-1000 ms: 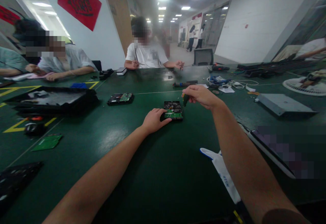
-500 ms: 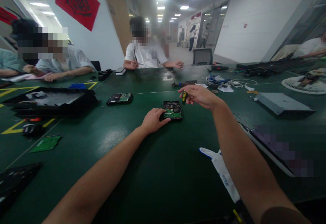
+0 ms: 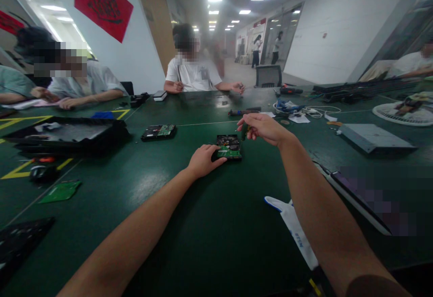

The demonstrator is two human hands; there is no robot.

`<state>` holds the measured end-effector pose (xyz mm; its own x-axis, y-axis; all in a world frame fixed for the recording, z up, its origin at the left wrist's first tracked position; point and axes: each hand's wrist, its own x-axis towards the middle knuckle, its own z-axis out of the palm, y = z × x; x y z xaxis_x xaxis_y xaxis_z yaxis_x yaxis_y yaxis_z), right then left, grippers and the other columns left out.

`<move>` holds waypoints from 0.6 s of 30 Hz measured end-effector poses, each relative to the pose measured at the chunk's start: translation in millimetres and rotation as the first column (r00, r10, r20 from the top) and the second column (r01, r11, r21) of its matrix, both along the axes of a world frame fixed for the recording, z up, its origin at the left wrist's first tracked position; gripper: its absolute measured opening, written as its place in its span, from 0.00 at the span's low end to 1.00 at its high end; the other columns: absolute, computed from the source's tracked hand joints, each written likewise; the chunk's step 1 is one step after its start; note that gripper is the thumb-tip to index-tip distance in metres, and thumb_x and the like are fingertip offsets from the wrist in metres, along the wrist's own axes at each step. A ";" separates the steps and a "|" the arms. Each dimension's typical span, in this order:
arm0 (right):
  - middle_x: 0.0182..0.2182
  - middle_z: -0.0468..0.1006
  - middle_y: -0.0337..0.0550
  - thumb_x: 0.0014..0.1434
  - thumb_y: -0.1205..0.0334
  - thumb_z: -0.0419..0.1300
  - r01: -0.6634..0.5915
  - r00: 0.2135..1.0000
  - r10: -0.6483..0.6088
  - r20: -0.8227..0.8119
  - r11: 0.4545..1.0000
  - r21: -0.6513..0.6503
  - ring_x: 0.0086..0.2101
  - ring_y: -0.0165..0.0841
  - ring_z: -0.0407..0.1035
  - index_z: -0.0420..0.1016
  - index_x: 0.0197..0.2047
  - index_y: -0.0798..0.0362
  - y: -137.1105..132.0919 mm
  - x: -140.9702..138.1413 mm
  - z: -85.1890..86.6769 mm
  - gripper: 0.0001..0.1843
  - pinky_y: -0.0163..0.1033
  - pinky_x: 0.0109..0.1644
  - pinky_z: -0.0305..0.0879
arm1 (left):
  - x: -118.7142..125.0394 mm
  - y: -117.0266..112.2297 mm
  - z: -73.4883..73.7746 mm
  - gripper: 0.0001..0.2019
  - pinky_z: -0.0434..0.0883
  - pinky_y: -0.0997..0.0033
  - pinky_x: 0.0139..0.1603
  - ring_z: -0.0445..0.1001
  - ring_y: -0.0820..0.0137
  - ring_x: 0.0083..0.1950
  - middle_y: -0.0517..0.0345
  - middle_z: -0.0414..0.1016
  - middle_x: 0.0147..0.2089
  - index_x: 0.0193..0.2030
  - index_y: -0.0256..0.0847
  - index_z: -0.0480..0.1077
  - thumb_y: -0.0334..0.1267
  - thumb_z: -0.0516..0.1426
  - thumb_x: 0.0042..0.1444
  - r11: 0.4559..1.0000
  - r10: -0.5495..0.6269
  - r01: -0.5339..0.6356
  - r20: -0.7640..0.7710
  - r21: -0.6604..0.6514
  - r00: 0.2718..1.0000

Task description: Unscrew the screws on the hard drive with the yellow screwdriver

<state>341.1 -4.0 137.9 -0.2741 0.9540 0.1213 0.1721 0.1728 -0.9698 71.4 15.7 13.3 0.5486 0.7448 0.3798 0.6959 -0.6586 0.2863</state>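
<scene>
On the green table, a hard drive (image 3: 229, 146) lies with its green circuit board up. My left hand (image 3: 204, 159) grips its left side, thumb along the near edge and fingers over the board. My right hand (image 3: 265, 128) is closed around the handle of a small screwdriver (image 3: 244, 131), dark with a little yellow showing. The screwdriver points down at the drive's right edge; its tip is too small to make out. A second hard drive (image 3: 158, 132) rests farther left, apart from both hands.
Black plastic trays (image 3: 67, 134) and a green circuit board (image 3: 61, 191) lie left. A metal box (image 3: 377, 137), a laptop-like device (image 3: 358, 200) and a white glove (image 3: 297, 231) lie right. Behind are cables (image 3: 287, 107) and a tool (image 3: 245, 111). A person (image 3: 192, 71) sits opposite.
The screwdriver handle has turned in my right fingers, so its yellow face shows less. My left hand and the hard drive have stayed in place.
</scene>
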 end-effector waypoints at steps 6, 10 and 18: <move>0.40 0.82 0.47 0.69 0.51 0.63 -0.069 0.997 0.069 -0.034 0.998 -0.004 0.27 0.27 0.71 0.81 0.45 0.53 0.2 5.5 -0.7 0.13 0.31 0.24 0.65 | -0.1 -0.7 0.4 0.27 0.73 0.52 0.58 0.75 0.52 0.58 0.47 0.80 0.54 0.60 0.43 0.74 0.61 0.59 0.64 1.000 0.001 -0.001 -0.001 -0.006 1.000; 0.28 0.78 0.42 0.64 0.56 0.67 0.092 0.991 -0.100 0.090 0.992 0.084 0.23 0.25 0.65 0.79 0.34 0.54 2.3 4.9 0.0 0.10 0.30 0.21 0.57 | -0.2 -0.3 0.3 0.28 0.73 0.52 0.58 0.75 0.52 0.57 0.47 0.80 0.55 0.60 0.43 0.74 0.61 0.59 0.64 1.000 0.006 -0.006 -0.008 -0.009 1.000; 0.40 0.84 0.50 0.71 0.51 0.58 0.043 0.996 -0.046 0.073 0.998 0.040 0.21 0.25 0.66 0.78 0.39 0.53 -1.8 -6.9 1.8 0.15 0.32 0.18 0.56 | 0.6 -0.6 -0.7 0.28 0.73 0.52 0.59 0.75 0.53 0.57 0.47 0.80 0.55 0.60 0.43 0.74 0.61 0.59 0.64 1.000 0.003 -0.003 0.010 0.000 1.000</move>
<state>334.2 -5.7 139.8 -0.2407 0.9606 0.1391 0.2513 0.2001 -0.9470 72.0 15.1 12.6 0.5427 0.7463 0.3853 0.6950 -0.6566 0.2928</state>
